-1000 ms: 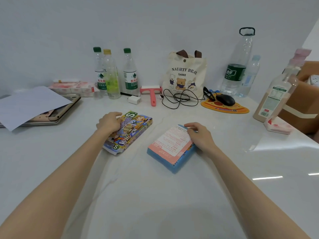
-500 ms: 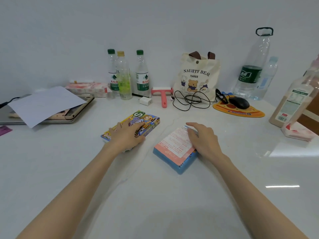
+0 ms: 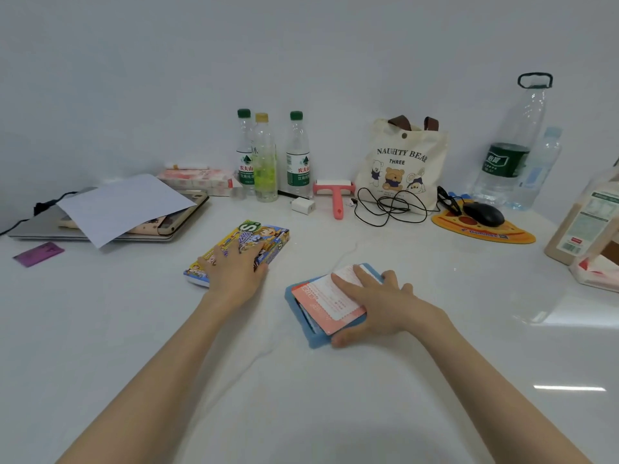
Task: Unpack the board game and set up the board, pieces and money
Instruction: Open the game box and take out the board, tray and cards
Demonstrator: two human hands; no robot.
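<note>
The colourful game box lid (image 3: 268, 234) lies face up on the white table (image 3: 335, 413), left of centre. My left hand (image 3: 234, 272) rests flat on its near half with the fingers spread. To the right lies the blue box tray (image 3: 314, 341) with a pink-and-white printed sheet (image 3: 321, 303) on top of its contents. My right hand (image 3: 378, 303) lies over the sheet's right side, fingers stretched across it and thumb against the tray's near edge. What is under the sheet is hidden.
At the back left a laptop (image 3: 37, 226) sits under a sheet of paper (image 3: 124, 205), with a purple card (image 3: 38, 253) beside it. Along the wall stand water bottles (image 3: 264, 162), a pink roller (image 3: 336, 199), a tote bag (image 3: 402, 159), a cable (image 3: 388, 205), a mouse (image 3: 484, 212) and a brown bottle (image 3: 582, 222).
My left hand has slid down the lid toward its near end. My right hand has spread further over the sheet, and its thumb has come to the tray's near edge.
</note>
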